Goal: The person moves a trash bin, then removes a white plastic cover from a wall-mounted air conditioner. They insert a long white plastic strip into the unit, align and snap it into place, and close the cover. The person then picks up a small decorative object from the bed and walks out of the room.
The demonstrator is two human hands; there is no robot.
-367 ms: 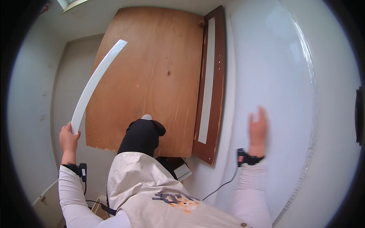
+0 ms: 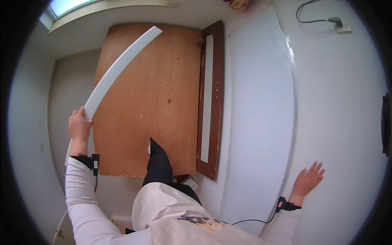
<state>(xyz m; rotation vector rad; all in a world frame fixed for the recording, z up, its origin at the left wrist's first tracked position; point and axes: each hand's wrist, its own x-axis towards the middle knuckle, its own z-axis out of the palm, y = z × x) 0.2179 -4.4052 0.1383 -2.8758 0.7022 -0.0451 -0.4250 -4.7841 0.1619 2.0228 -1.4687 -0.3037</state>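
Observation:
A long, narrow white strip [image 2: 118, 67] slants up and to the right over a wooden board [image 2: 155, 81], bowed by the lens. My left hand [image 2: 80, 125] is closed around its lower part, and a short length shows below my grip. At the lower right, my right hand [image 2: 309, 179] is open with fingers spread and nothing in it. It is against or just in front of the pale wall surface [image 2: 335, 122]; contact cannot be made out. Between that surface and the board runs a large bluish-white panel [image 2: 261, 102] with a ridged edge.
A dark red-brown plank [image 2: 213, 134] with a pale inset strip borders the board's right side. My black-trousered leg [image 2: 160, 165] is over the board's near edge. A plug with a grey cable [image 2: 314, 19] sits at the upper right. A window [image 2: 73, 6] is at the upper left.
My left hand has raised the white strip, its far end going up and to the right. My right hand has moved right and down, from over the bluish-white panel to the pale wall surface.

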